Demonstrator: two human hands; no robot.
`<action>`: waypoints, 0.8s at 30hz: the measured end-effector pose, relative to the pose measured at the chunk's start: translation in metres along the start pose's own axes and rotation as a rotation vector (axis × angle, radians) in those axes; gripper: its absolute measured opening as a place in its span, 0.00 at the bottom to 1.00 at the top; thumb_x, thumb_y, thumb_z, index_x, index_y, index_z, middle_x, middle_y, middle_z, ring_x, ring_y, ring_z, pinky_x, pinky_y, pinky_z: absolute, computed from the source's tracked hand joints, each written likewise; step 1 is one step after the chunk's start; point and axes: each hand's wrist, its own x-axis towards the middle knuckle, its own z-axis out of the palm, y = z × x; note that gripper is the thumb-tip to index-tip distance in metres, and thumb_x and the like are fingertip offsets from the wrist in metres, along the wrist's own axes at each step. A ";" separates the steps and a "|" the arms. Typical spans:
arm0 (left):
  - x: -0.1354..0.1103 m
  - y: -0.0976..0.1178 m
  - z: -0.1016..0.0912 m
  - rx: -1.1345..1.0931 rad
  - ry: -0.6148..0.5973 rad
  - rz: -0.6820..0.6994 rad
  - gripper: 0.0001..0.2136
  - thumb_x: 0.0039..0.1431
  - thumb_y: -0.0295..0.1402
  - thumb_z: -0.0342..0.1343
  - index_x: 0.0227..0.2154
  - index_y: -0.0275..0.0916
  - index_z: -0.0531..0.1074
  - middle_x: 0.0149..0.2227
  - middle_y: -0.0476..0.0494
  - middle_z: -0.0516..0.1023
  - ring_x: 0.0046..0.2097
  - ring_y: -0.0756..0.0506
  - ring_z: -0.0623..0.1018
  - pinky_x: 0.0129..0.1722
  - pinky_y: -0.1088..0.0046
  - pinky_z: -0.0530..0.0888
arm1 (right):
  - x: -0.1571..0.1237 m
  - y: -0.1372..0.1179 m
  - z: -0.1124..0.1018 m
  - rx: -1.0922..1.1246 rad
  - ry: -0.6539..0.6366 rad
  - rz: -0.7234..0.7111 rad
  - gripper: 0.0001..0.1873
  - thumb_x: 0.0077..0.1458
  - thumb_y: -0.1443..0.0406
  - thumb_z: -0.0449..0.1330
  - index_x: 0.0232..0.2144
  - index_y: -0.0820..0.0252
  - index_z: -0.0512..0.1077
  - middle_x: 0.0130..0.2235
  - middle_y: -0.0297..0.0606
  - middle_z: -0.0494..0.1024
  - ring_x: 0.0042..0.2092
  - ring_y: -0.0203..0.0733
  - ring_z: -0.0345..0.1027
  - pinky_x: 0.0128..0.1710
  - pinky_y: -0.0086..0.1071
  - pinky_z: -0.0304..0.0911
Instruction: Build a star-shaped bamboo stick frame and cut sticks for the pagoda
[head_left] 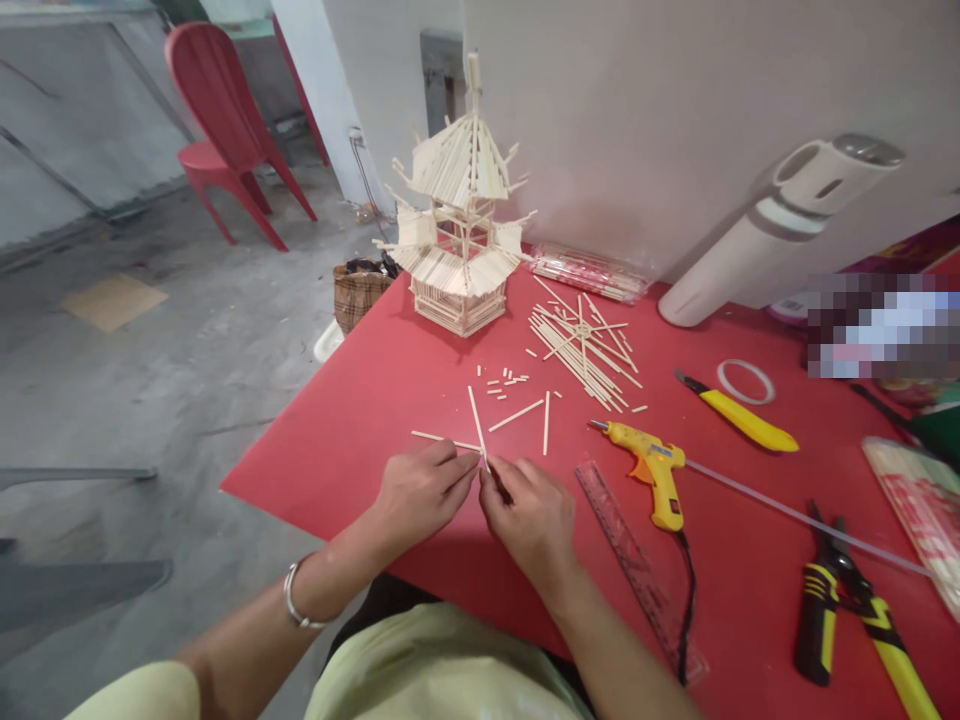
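Close to the table's near edge, my left hand (424, 490) is closed, pinching a thin wooden stick (442, 439) that points left. My right hand (531, 508) is closed on the lower end of a second wooden stick (475, 412), which points away from me. The two sticks meet between my fingertips; whether they are joined is hidden. Just beyond lie two loose sticks (516, 415) and several short cut pieces (498, 386). A yellow glue gun (656, 465) rests on its side to the right, beside a clear ruler (630, 560).
A pagoda model of sticks (465, 275) stands at the back of the red table (337, 430). Near it lies a pile of sticks (577, 355). Rightward are a yellow cutter knife (750, 420), a tape ring (746, 381), pliers-like cutters (840, 580) and a white flask (750, 250).
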 end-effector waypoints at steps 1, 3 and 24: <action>0.000 0.000 0.000 0.001 0.006 0.008 0.14 0.70 0.36 0.49 0.41 0.43 0.82 0.29 0.47 0.79 0.30 0.51 0.78 0.25 0.76 0.65 | 0.000 0.000 0.000 -0.002 0.005 -0.006 0.13 0.66 0.62 0.56 0.42 0.55 0.82 0.27 0.35 0.78 0.30 0.36 0.70 0.32 0.30 0.55; 0.001 0.000 0.000 -0.003 0.019 0.020 0.14 0.70 0.35 0.49 0.41 0.43 0.82 0.29 0.47 0.78 0.29 0.52 0.77 0.24 0.76 0.65 | 0.000 0.000 0.000 -0.014 0.009 -0.015 0.13 0.66 0.62 0.56 0.40 0.54 0.82 0.26 0.34 0.76 0.29 0.36 0.69 0.31 0.30 0.54; 0.000 -0.003 0.001 -0.018 0.104 0.090 0.13 0.69 0.32 0.50 0.37 0.41 0.81 0.25 0.47 0.74 0.26 0.51 0.75 0.24 0.76 0.65 | -0.004 -0.002 0.008 -0.010 0.063 -0.081 0.17 0.69 0.63 0.51 0.38 0.56 0.81 0.26 0.35 0.75 0.28 0.37 0.68 0.31 0.32 0.54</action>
